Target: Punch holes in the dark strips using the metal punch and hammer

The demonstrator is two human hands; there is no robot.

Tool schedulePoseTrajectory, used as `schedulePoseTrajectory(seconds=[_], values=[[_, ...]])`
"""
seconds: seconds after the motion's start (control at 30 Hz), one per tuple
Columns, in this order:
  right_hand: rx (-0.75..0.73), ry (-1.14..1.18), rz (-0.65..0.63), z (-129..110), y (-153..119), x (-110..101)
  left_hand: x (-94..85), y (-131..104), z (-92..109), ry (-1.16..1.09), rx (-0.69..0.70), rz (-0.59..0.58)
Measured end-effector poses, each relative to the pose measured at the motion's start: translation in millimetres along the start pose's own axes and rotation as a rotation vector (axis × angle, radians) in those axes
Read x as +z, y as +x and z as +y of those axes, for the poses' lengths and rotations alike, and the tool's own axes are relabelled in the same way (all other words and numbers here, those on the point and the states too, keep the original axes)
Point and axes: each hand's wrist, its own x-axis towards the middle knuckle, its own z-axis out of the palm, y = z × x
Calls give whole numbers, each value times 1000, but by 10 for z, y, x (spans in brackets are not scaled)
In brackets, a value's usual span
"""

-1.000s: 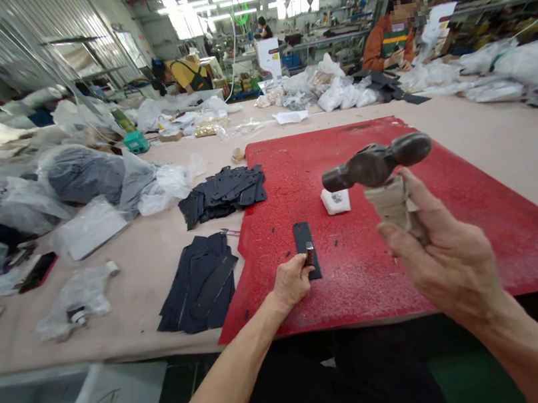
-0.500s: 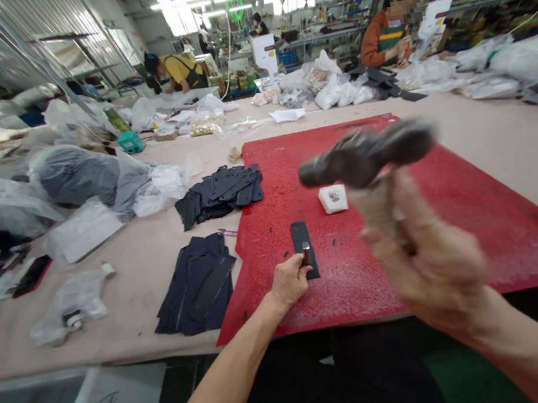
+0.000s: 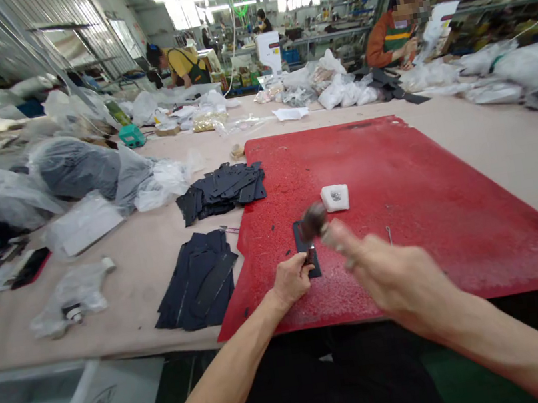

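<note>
Head view: left fingers (image 3: 303, 266) pinch a small metal punch (image 3: 310, 254) upright on the dark strip (image 3: 303, 245), which lies on the red mat (image 3: 401, 208). The right hand (image 3: 386, 275) is clenched around a blurred hammer (image 3: 313, 220), its head right above the punch. Risk: a glancing blow could catch those pinching fingertips, or tip the punch off the strip.

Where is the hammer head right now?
In the head view, the blurred hammer head sits low over the dark strip on the red mat, just above the left hand.
</note>
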Motion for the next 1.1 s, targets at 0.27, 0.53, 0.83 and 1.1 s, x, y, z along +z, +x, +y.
schedulePoseTrajectory(seconds=[0.27,0.53,0.83,1.1], values=[[314,106,-279,360,-169,310,-20,-10,18,-19,-18,16],[530,-53,-252,953,-540,1239,-20,-15,-15,-76,-36,18],[430,98,-312,425,1,1815,-15,-19,-69,-246,-125,21],[481,98,-366,428,52,1970,-210,13,-164,-271,-431,368]])
